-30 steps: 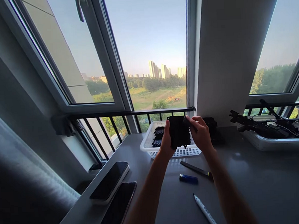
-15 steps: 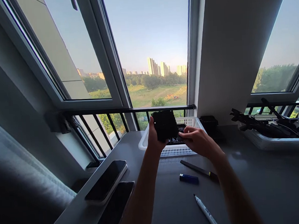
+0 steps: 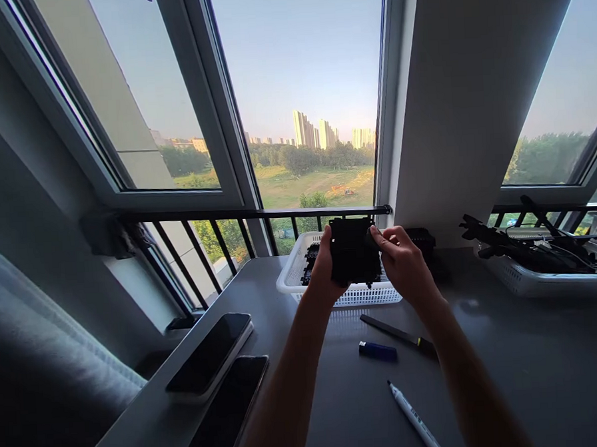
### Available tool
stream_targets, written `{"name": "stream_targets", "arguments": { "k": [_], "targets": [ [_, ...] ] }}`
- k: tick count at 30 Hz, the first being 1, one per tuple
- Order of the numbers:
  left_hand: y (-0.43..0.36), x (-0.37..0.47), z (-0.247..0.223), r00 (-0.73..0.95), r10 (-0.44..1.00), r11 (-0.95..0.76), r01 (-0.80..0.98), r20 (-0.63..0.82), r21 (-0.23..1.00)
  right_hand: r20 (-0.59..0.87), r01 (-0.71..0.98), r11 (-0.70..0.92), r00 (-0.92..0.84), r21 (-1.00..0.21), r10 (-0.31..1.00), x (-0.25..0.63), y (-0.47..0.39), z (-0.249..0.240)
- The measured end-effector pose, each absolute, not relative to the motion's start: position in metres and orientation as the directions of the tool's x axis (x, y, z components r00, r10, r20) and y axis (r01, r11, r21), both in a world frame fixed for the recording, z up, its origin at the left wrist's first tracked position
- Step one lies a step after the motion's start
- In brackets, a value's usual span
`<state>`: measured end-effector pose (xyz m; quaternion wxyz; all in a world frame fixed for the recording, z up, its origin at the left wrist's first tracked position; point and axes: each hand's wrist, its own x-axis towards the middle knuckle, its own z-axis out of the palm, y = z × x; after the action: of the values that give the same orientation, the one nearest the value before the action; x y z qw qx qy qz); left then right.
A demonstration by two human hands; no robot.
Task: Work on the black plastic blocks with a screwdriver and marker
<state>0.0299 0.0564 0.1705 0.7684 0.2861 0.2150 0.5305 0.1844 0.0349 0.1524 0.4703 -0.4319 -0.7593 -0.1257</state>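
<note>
A flat, dark, roughly square panel (image 3: 354, 254) with small notches along its edges is held up in front of a white plastic basket (image 3: 342, 297). My left hand (image 3: 323, 265) grips its left side, thumb along the edge. At its upper right, my right hand (image 3: 400, 258) has thumb and forefinger pinched against the panel's edge; whether a small piece sits between them is too dark to tell. Inside the basket, left of the panel, lie dark jagged parts (image 3: 310, 259). The panel hides most of what the basket holds.
Two phones, one upper (image 3: 212, 355) and one lower (image 3: 228, 414), lie at the table's left. Nearer me are a blue lighter (image 3: 378, 351), a dark slim tool (image 3: 391, 329) and a white marker (image 3: 413, 417). Another basket (image 3: 556, 280) with black gear stands right. A railing (image 3: 278, 212) runs behind.
The panel and my left hand have shifted right. My right hand has risen from beside the panel's lower right to its upper right edge. Dark parts in the basket's left have come into view.
</note>
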Motion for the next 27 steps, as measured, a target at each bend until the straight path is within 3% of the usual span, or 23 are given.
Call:
{"name": "stream_targets", "arguments": {
  "k": [6, 9, 12, 15, 20, 27],
  "targets": [
    [0.071, 0.003, 0.172, 0.161, 0.984, 0.170, -0.745, -0.073, 0.646, 0.663, 0.683, 0.695, -0.415, -0.226, 0.624, 0.182, 0.005, 0.166],
    [0.074, -0.002, 0.171, 0.139, 0.987, 0.158, -0.735, -0.081, 0.660, 0.769, 0.696, 0.660, -0.248, -0.282, 0.590, 0.188, 0.004, 0.168],
    [0.071, 0.003, 0.171, 0.196, 0.973, 0.221, -0.678, -0.118, 0.701, 0.890, 0.731, 0.608, 0.000, -0.312, 0.457, 0.193, 0.012, 0.167],
    [0.062, 0.014, 0.172, 0.315, 0.939, 0.315, -0.615, -0.142, 0.723, 0.910, 0.762, 0.574, 0.048, -0.299, 0.411, 0.192, 0.022, 0.163],
    [0.054, 0.027, 0.173, 0.411, 0.909, 0.337, -0.627, -0.069, 0.703, 0.845, 0.803, 0.544, -0.100, -0.243, 0.526, 0.183, 0.034, 0.152],
    [0.069, 0.011, 0.172, 0.163, 0.982, 0.182, -0.732, -0.091, 0.657, 0.643, 0.704, 0.660, -0.383, -0.261, 0.663, 0.180, 0.018, 0.156]
  ]
}}
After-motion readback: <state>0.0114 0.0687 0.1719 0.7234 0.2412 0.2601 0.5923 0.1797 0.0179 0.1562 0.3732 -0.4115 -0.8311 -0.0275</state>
